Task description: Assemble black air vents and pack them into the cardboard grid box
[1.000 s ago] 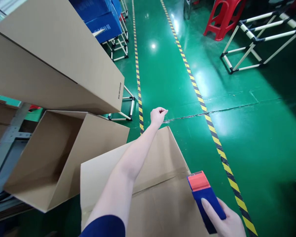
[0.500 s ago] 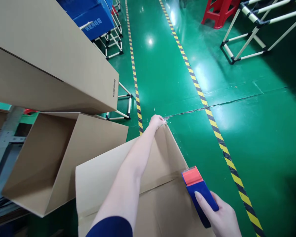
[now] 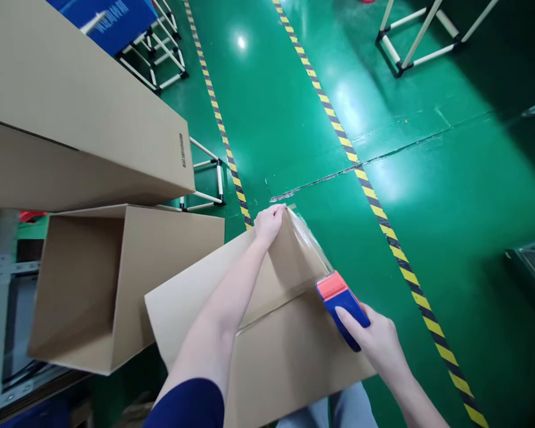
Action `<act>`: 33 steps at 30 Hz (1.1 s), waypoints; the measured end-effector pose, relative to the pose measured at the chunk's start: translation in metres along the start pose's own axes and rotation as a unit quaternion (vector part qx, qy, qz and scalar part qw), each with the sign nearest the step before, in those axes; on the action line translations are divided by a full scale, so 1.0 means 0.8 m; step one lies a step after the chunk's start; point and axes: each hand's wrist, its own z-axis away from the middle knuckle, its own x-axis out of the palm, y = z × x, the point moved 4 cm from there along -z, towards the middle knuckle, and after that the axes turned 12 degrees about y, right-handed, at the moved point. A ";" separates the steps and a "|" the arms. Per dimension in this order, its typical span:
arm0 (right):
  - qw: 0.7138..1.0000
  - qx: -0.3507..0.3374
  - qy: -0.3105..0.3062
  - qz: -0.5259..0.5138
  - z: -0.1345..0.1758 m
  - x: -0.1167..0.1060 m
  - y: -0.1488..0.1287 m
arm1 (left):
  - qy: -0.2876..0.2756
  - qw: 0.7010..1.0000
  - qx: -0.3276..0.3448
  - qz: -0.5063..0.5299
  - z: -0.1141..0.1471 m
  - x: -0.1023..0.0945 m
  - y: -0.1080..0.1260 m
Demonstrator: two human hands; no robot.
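Note:
A brown cardboard box (image 3: 285,356) lies in front of me, tilted, with its flaps folded out. At its far corner my left hand (image 3: 270,223) is closed, the fingers pinching the cardboard edge. My right hand (image 3: 374,336) grips a blue and red tape dispenser (image 3: 348,315) beside the box's right edge. From the dispenser's red head a strip of clear tape (image 3: 310,238) runs along that edge up toward my left fingers. How much of the strip sticks to the cardboard I cannot tell.
To the left stands an open cardboard box (image 3: 160,261), with a larger closed carton (image 3: 93,101) above it. Blue bins (image 3: 111,24) sit on white pipe racks at the upper left. Another pipe frame (image 3: 410,53) stands at the upper right. Striped tape (image 3: 383,220) crosses the green floor.
My view has shifted, and more of the box's near side and my legs show. The clear tape strip between both hands shows more plainly. Both hands keep their hold.

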 end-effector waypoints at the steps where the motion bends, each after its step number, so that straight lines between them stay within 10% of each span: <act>1: 1.000 -0.001 -0.006 0.007 0.008 -0.005 0.013 | 0.005 1.000 0.000 -0.013 0.000 0.003 0.001; 11: 0.985 0.149 -0.021 0.083 0.164 -0.105 0.263 | 0.071 0.996 0.031 -0.040 -0.017 0.019 -0.002; 20: 0.978 0.092 -0.008 0.185 0.110 -0.056 0.260 | 0.100 0.989 0.097 -0.057 -0.009 0.018 0.029; 24: 0.962 0.106 -0.003 0.252 0.086 -0.036 0.273 | 0.157 0.975 0.146 -0.052 0.142 -0.018 0.022; 29: 0.978 0.139 0.012 0.157 0.122 -0.069 0.314 | -0.198 0.915 0.332 -0.115 0.435 -0.019 -0.055; 33: 0.992 0.095 0.046 -0.070 0.148 -0.096 0.280 | -0.199 0.923 0.272 -0.185 0.490 0.019 -0.049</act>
